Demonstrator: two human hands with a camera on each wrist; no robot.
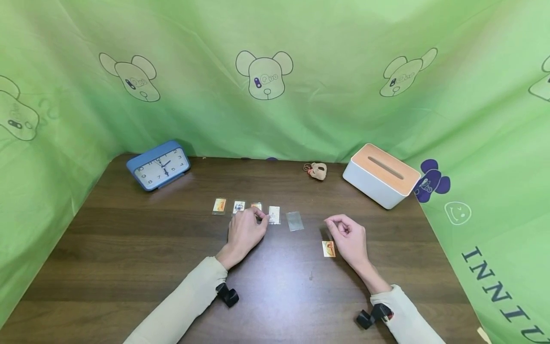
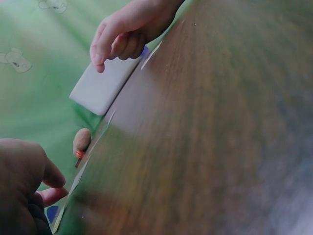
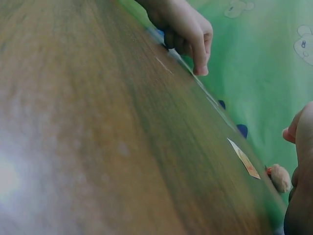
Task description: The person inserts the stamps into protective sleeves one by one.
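A row of small cards in clear sleeves lies on the table: an orange card (image 1: 219, 205), a white card with a dark picture (image 1: 238, 206), a partly hidden orange card (image 1: 256, 206) and a pale card (image 1: 274, 215). An empty clear sleeve (image 1: 294, 221) ends the row on the right. My left hand (image 1: 246, 232) is over the row, thumb and forefinger close to the pale card's left edge, a small gap between them in the left wrist view. Beside a loose orange card (image 1: 328, 249) is my right hand (image 1: 350, 239), its fingers loosely bent with nothing visible in them.
At the back left stands a blue clock (image 1: 159, 165). A white tissue box with a wooden top (image 1: 381, 177) is at the back right, and a small beige trinket (image 1: 317, 171) lies left of it. Green cloth (image 1: 266, 124) hangs behind the wooden table (image 1: 275, 296).
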